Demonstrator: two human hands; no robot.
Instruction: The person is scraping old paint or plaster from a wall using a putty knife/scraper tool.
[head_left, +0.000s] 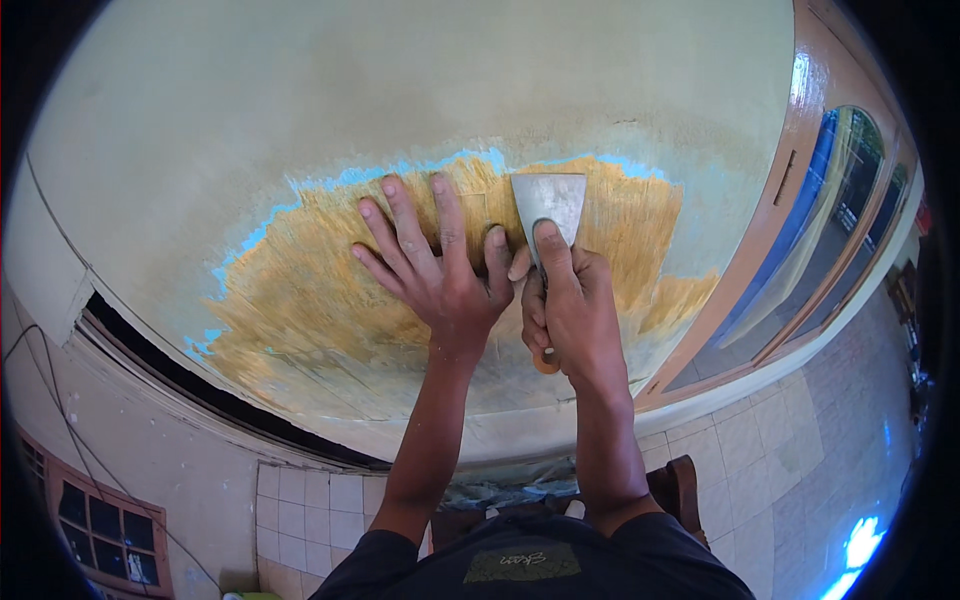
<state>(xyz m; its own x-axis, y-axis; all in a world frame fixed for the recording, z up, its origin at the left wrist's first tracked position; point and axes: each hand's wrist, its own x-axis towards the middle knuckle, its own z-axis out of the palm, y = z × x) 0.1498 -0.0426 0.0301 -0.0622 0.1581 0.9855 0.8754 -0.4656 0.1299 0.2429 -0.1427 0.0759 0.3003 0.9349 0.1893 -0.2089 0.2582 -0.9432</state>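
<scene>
A pale cream wall (400,90) fills the view, with a large scraped patch (320,290) showing orange-yellow under-layer edged in light blue. My right hand (565,305) grips a metal scraper (550,203) by its handle, index finger pressed along the blade, which lies flat against the wall at the patch's upper edge. My left hand (435,260) is spread flat on the scraped patch just left of the blade, fingers apart, thumb close to my right hand.
A wooden-framed window (800,240) with glass panes stands right of the wall. Tiled floor (760,470) lies below. A dark gap (190,385) runs along the wall's lower left, with another small window (100,525) beyond. A brown wooden piece (680,490) sits under me.
</scene>
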